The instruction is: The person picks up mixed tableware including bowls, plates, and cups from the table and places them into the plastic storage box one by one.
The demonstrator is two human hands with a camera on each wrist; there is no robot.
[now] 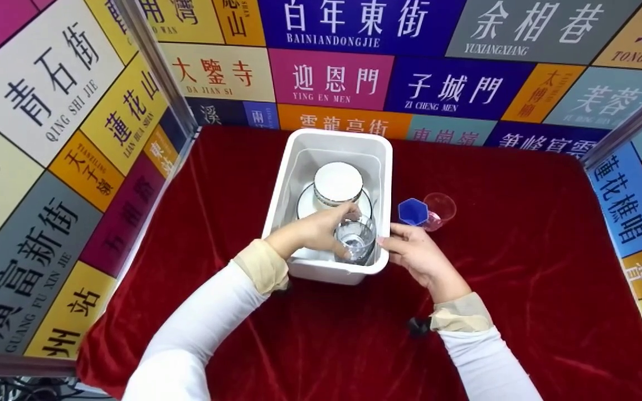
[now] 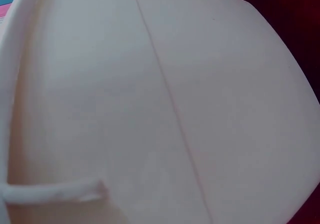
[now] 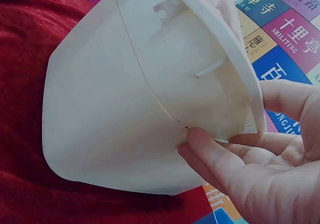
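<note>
A white plastic tub (image 1: pixel 349 267) stands on the red cloth. My left hand (image 1: pixel 318 228) reaches over its near-left rim and holds a clear drinking glass (image 1: pixel 361 240), thumb and fingers on either side. Beside that hand, inside the tub, a round white dish (image 1: pixel 339 181) sits on a dark-rimmed white plate (image 1: pixel 305 205). My right hand (image 1: pixel 413 250) grips the tub's right rim. In the right wrist view, its fingertips (image 3: pixel 200 139) press the outer wall (image 3: pixel 110 109), with the thumb at the rim. The left wrist view shows mostly tub wall (image 2: pixel 150 109); the left hand is hidden there.
Right of the tub, a blue hexagonal cup (image 1: pixel 413 212) and a pink-tinted clear glass (image 1: pixel 441 209) are close together on the red velvet cloth (image 1: pixel 521 234). Printed sign panels (image 1: pixel 332 81) rise behind and at both sides.
</note>
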